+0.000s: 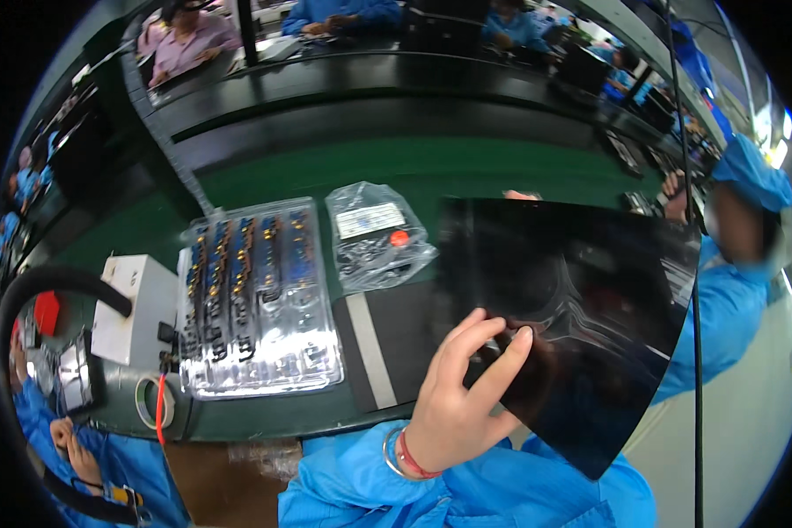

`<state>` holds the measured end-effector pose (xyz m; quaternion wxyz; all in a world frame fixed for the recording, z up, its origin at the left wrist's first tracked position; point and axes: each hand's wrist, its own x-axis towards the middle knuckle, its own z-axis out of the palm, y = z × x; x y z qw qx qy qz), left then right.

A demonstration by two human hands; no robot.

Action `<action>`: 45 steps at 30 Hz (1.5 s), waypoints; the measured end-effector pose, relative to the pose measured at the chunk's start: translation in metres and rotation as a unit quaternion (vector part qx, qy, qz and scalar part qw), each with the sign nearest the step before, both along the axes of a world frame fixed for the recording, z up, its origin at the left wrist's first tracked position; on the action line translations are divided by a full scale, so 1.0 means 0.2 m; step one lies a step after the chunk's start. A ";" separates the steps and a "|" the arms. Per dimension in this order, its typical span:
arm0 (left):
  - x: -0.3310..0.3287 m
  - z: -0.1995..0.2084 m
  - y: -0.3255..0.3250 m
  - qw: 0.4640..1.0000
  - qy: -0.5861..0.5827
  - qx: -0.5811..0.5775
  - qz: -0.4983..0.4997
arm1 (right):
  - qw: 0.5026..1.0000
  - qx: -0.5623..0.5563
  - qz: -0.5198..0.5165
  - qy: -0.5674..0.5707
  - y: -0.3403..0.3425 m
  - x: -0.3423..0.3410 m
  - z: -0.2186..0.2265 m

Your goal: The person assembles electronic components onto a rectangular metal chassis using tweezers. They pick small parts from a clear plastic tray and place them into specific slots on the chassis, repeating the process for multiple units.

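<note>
Your left hand (458,400), fingers curled, pinches the lower left edge of the glossy black panel (581,308) filling the right centre of the frame; it looks thin, stiff, light and smudge-prone, so grip its edges; your right hand is unseen.

Green bench (264,189): clear parts tray (260,299), plastic bag (377,236), white box (136,308).

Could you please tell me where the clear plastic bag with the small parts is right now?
In the head view, the clear plastic bag lies on the green table, just right of the clear parts tray and left of the black sheet.
</note>
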<state>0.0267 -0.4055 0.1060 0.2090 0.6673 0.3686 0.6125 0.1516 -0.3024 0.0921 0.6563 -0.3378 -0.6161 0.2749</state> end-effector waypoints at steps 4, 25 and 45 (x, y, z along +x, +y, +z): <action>-0.03 -0.05 -0.08 0.962 0.208 0.018 0.174 | 0.990 -0.049 0.056 0.118 0.00 -0.18 -0.12; 0.13 -0.40 -0.17 0.893 -0.295 -0.320 -0.113 | 0.863 -0.073 0.152 -0.477 0.08 -0.03 0.04; -0.37 -0.39 -0.40 0.921 0.090 -0.356 -0.129 | 0.811 -0.012 0.111 -0.574 0.04 -0.10 -0.25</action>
